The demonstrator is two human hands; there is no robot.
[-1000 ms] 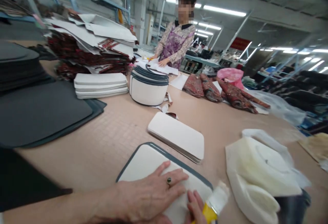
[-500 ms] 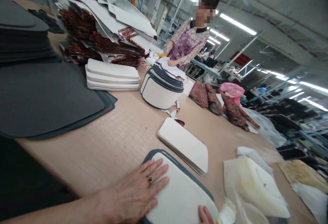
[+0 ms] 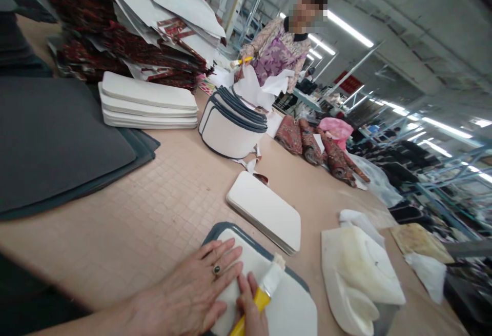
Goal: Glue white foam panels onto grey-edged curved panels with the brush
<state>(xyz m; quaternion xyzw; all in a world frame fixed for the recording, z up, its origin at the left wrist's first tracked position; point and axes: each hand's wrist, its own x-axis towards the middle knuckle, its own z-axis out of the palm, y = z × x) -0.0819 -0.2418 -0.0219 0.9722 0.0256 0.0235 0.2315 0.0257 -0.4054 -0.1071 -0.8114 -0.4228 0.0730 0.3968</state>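
Note:
My left hand, with a ring on one finger, lies flat on a white rounded panel that has a dark grey sheet showing along its edge beneath. Beside it, my right hand is closed around the yellow handle of a paintbrush. The brush's pale bristles point up and away over the panel. Just beyond lies a stack of smaller white rounded panels.
White panels and dark sheets are stacked at left. Curved dark-edged panels stand mid-table. A cut white plastic container sits at right, fabric rolls behind. Across the table stands a person with a brush.
My right hand has moved left across the panel with the paintbrush, close to my left hand. My left hand stays flat. The person opposite has lifted white material and a brush.

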